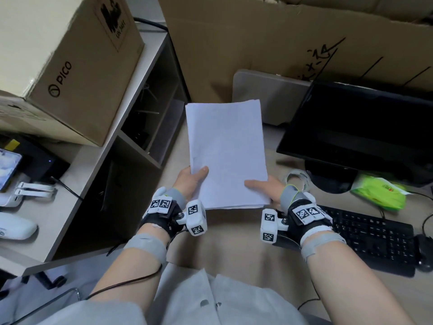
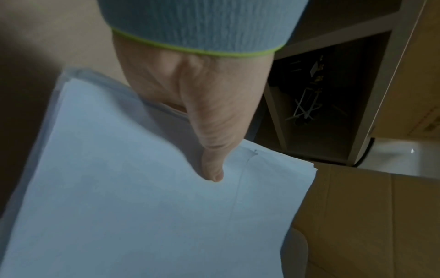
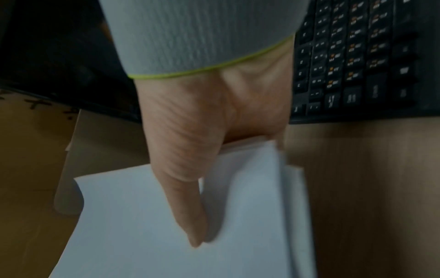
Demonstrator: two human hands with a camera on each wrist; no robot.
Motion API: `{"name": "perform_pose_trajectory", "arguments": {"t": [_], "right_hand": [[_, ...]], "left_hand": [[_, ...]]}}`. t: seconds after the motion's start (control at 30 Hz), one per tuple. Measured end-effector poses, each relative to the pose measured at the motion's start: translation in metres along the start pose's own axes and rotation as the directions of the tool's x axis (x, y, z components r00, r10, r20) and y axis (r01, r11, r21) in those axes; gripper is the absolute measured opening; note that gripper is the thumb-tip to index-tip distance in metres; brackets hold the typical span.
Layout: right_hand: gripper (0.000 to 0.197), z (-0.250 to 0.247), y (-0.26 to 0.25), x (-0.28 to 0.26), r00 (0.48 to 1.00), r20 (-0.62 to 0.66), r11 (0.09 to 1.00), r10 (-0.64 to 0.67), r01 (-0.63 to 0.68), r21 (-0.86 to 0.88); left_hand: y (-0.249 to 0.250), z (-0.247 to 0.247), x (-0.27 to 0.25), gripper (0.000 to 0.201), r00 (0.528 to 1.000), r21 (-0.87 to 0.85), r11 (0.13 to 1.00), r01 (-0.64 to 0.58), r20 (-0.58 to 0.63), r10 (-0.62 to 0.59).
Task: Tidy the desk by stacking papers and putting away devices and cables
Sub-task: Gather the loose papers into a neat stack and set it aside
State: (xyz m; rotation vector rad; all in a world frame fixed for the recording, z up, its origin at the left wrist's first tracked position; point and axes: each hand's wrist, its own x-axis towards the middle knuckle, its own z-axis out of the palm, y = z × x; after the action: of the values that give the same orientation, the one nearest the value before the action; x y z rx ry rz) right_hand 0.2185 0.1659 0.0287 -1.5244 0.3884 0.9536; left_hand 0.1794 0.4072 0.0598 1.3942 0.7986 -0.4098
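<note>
A stack of white papers (image 1: 226,153) is held up over the desk (image 1: 234,242), in front of me. My left hand (image 1: 191,181) pinches its near left corner, thumb on top and fingers hidden beneath. My right hand (image 1: 264,187) pinches the near right corner the same way. The left wrist view shows the thumb (image 2: 209,150) pressed flat on the top sheet of the stack (image 2: 142,188). In the right wrist view the thumb (image 3: 183,197) lies on the papers (image 3: 142,216), whose near edges are a little uneven.
A black monitor (image 1: 358,127), a tape roll (image 1: 298,179), a green tissue pack (image 1: 379,193), a black keyboard (image 1: 370,240) and a mouse (image 1: 425,252) sit on the right. A shelf unit (image 1: 145,118) with a PICO carton (image 1: 77,64) stands left; large cardboard (image 1: 269,36) behind.
</note>
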Motion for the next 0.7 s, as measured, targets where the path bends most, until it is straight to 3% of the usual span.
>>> {"name": "perform_pose_trajectory", "arguments": {"t": [0.1, 0.2, 0.3, 0.37, 0.47, 0.5, 0.63, 0.7], "right_hand": [[0.038, 0.002, 0.005, -0.001, 1.0, 0.007, 0.991, -0.008, 0.009, -0.133], [0.033, 0.009, 0.0, 0.002, 0.991, -0.096, 0.969, -0.092, 0.066, -0.24], [0.033, 0.015, -0.007, 0.003, 0.961, -0.206, 0.957, -0.187, 0.131, -0.258], [0.029, 0.017, -0.02, 0.001, 0.916, -0.29, 0.95, -0.276, 0.214, -0.228], [0.027, 0.019, -0.043, 0.0, 0.804, -0.46, 0.926, -0.376, 0.344, -0.155], [0.025, 0.021, -0.047, -0.001, 0.791, -0.489, 0.927, -0.369, 0.35, -0.133], [0.012, 0.036, -0.039, 0.006, 0.809, -0.515, 0.95, -0.283, 0.311, -0.033], [0.016, 0.039, -0.025, 0.011, 0.836, -0.489, 0.961, -0.25, 0.274, -0.024]], "left_hand": [[0.0, -0.005, 0.007, 0.027, 1.0, 0.005, 1.0, 0.007, 0.011, -0.007], [-0.003, -0.001, 0.005, 0.026, 0.999, 0.037, 0.999, -0.033, -0.025, 0.034], [-0.001, 0.007, 0.005, 0.026, 0.987, -0.064, 0.993, -0.101, -0.132, 0.092], [0.006, 0.011, 0.003, 0.025, 0.971, -0.085, 0.983, -0.164, -0.19, 0.146], [0.02, 0.018, -0.001, 0.015, 0.943, 0.04, 0.971, -0.235, -0.232, 0.238], [0.022, 0.021, -0.003, 0.015, 0.934, 0.071, 0.964, -0.256, -0.237, 0.266], [0.007, 0.023, 0.005, 0.018, 0.931, 0.098, 0.967, -0.234, -0.266, 0.252], [-0.009, 0.014, 0.008, 0.023, 0.941, 0.122, 0.976, -0.181, -0.266, 0.208]]}}
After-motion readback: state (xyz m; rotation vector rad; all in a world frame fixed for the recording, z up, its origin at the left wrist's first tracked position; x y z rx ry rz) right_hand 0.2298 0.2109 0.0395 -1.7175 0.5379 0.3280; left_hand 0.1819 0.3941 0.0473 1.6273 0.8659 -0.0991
